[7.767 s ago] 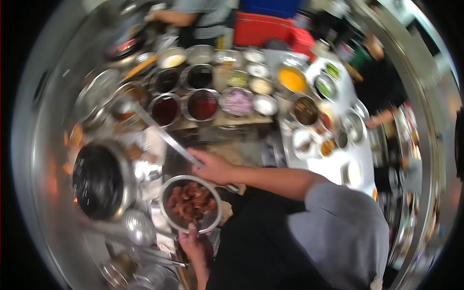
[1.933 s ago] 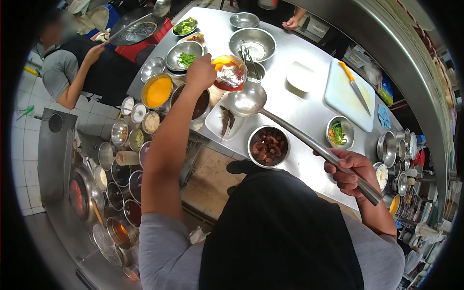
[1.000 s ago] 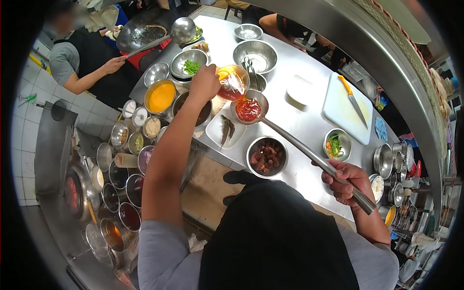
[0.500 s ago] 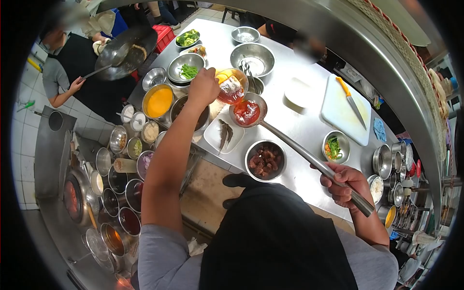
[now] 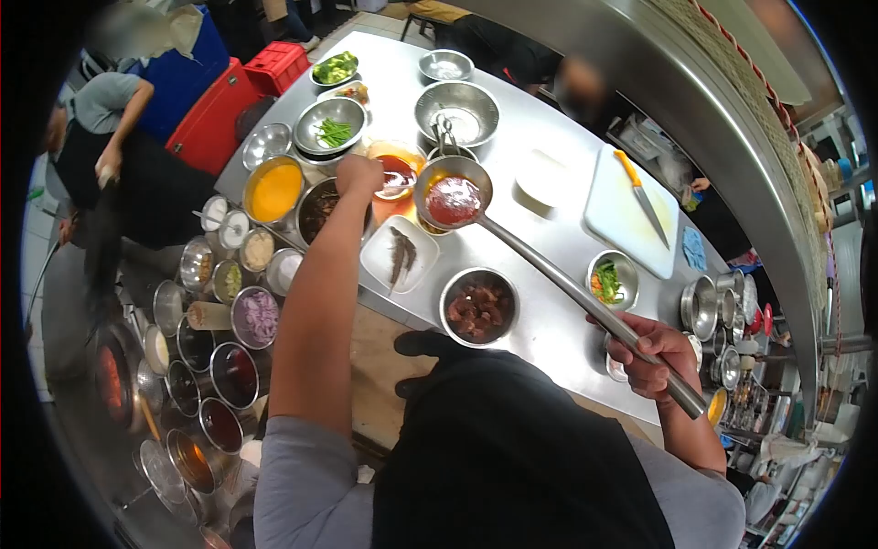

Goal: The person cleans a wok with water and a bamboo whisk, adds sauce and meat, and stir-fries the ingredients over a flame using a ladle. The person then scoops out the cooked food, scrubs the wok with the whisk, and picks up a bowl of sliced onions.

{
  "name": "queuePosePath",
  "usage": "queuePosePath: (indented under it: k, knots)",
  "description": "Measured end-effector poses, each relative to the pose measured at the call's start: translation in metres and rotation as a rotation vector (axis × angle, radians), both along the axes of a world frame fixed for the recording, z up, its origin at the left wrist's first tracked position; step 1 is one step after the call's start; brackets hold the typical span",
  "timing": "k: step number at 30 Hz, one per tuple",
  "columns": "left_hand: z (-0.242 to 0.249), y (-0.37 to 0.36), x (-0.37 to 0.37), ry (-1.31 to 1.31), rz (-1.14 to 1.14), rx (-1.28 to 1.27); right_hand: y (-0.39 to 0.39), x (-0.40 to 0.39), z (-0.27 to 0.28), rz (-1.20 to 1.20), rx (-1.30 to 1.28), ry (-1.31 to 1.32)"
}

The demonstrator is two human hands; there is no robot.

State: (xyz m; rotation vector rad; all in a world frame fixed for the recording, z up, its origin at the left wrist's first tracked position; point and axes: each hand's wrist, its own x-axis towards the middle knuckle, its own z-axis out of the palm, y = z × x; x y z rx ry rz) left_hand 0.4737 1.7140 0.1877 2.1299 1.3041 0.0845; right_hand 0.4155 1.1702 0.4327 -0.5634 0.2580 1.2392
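My right hand (image 5: 651,355) is wrapped round the long metal handle of a ladle (image 5: 558,274). Glossy red sauce (image 5: 453,199) lies in the ladle's cup, over the worktop. Beside it, my left hand (image 5: 358,174) is closed at the near-left rim of a bowl of red sauce (image 5: 397,165), which now sits nearly level. Below the ladle and hand are a white dish (image 5: 370,249) with dark grey shrimp-like pieces (image 5: 401,258) and a metal bowl of brown meat chunks (image 5: 478,308).
A knife (image 5: 640,194) lies on a white cutting board (image 5: 622,229) at right. Bowls of greens (image 5: 335,132) and yellow liquid (image 5: 273,190) stand at left. Several sauce pots (image 5: 220,425) line the lower left. A co-worker (image 5: 114,156) bends beyond the table's left side.
The sauce bowl has come down from its tilt and away from the ladle, with my left hand moving left. The ladle cup has shifted slightly left. The co-worker's raised wok is no longer visible.
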Motion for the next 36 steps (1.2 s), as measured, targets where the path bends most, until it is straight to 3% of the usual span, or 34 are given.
queuePosePath:
  k: [5, 7, 8, 10, 11, 12, 13, 15, 17, 18, 20, 24, 26, 29, 31, 33, 36]
  knots:
    - [-0.015, -0.007, -0.006, -0.012, 0.029, 0.057, 0.006, -0.004, 0.007, -0.009, 0.036, 0.048]
    - [-0.023, -0.004, -0.018, -0.206, 0.024, 0.091, 0.012, -0.005, 0.01, -0.033, 0.021, 0.066]
    - [-0.027, -0.017, -0.032, -0.469, 0.222, 0.062, 0.014, -0.004, 0.011, -0.019, 0.019, 0.063]
    - [-0.032, -0.041, -0.077, -0.574, 0.19, 0.087, 0.021, -0.007, 0.01, -0.009, -0.019, 0.007]
    - [-0.059, -0.056, -0.098, -0.63, 0.135, 0.034, 0.026, -0.005, 0.011, 0.017, -0.011, 0.002]
    - [-0.048, -0.091, -0.13, -0.514, 0.012, -0.001, 0.029, -0.005, 0.012, 0.041, -0.018, -0.012]
    - [-0.02, -0.125, -0.157, -0.365, -0.073, -0.286, 0.033, -0.004, 0.014, 0.059, -0.029, -0.02]
    - [-0.061, -0.179, -0.195, -0.3, -0.165, -0.42, 0.042, -0.006, 0.018, 0.092, -0.028, -0.036]
    - [-0.09, -0.216, -0.209, -0.293, -0.188, -0.368, 0.052, -0.006, 0.021, 0.157, -0.03, -0.067]
    - [-0.082, -0.222, -0.207, -0.304, -0.179, -0.369, 0.057, -0.008, 0.023, 0.167, -0.033, -0.076]
    - [-0.065, -0.232, -0.202, -0.144, -0.169, -0.635, 0.07, -0.011, 0.026, 0.252, -0.021, -0.087]
    - [-0.077, -0.239, -0.198, -0.151, -0.184, -0.697, 0.099, -0.019, 0.026, 0.403, 0.016, -0.017]
    - [-0.106, -0.244, -0.198, -0.283, -0.226, -0.514, 0.118, -0.022, 0.026, 0.476, 0.012, 0.009]
    - [-0.098, -0.244, -0.213, -0.362, -0.202, -0.445, 0.154, -0.026, 0.017, 0.65, 0.038, 0.082]
    - [-0.08, -0.232, -0.238, -0.384, -0.11, -0.535, 0.182, -0.028, 0.006, 0.808, 0.071, 0.15]
    - [-0.07, -0.229, -0.27, -0.611, 0.077, -0.894, 0.213, -0.034, 0.001, 0.935, 0.075, 0.179]
    - [-0.031, -0.222, -0.341, -0.792, 0.352, -0.88, 0.252, -0.049, -0.008, 1.139, 0.023, 0.133]
